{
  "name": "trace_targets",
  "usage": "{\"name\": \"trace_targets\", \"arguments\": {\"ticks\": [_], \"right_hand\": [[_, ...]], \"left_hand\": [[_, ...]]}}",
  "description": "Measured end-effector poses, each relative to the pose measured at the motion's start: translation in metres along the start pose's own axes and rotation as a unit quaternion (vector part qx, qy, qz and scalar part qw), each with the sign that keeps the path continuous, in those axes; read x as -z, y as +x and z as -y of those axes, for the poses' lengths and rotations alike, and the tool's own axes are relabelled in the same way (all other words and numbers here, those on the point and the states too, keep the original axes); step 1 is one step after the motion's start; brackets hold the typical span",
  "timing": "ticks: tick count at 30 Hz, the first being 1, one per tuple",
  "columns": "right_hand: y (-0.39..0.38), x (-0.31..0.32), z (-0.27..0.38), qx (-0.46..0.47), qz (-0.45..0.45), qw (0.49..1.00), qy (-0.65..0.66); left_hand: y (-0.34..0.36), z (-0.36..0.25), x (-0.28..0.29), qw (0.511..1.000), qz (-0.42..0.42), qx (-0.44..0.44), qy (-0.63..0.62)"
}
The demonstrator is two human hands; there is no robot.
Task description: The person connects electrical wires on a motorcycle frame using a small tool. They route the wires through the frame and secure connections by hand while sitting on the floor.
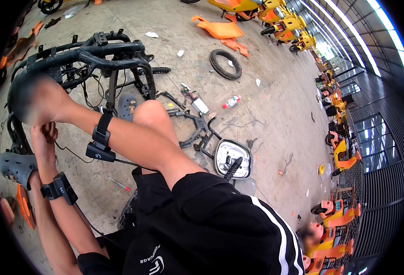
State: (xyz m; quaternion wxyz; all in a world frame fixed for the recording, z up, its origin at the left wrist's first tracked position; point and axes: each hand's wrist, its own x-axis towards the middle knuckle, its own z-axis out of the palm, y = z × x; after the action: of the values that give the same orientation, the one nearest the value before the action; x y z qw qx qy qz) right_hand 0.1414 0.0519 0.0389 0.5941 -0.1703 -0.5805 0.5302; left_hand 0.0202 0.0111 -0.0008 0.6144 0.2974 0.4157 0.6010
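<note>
A black scooter frame (95, 55) with hanging wires stands at the upper left. My right hand (46, 100) reaches to its left part, beside a dark rounded area; blurring hides its fingers and anything held. Just below it, my left hand (45, 135) has curled fingers near a thin cable (66, 151); what they hold cannot be made out. Both forearms wear black strapped devices. My bent knee (150, 114) is behind my right forearm, and a grey clog (16, 169) on my foot is left of my left forearm.
Loose metal parts (192, 133), a white-lined tray-like part (233, 156), a bottle (230, 101), screwdriver (119, 184), tire (225, 64) and orange panels (218, 28) lie on the concrete floor (280, 114). Yellow and orange scooters (344, 156) line the upper and right sides. A partly blurred person (309, 236) may be at lower right.
</note>
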Motion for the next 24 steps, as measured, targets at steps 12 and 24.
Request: {"name": "trace_targets", "arguments": {"ticks": [12,24], "right_hand": [[0.014,0.002,-0.062,0.097,-0.066,0.961,-0.249],[-0.007,-0.017,-0.028,-0.215,-0.28,0.895,0.272]], "left_hand": [[0.001,0.0,0.011,0.999,0.026,0.009,0.029],[0.012,-0.003,-0.002,0.978,0.0,-0.096,0.186]]}}
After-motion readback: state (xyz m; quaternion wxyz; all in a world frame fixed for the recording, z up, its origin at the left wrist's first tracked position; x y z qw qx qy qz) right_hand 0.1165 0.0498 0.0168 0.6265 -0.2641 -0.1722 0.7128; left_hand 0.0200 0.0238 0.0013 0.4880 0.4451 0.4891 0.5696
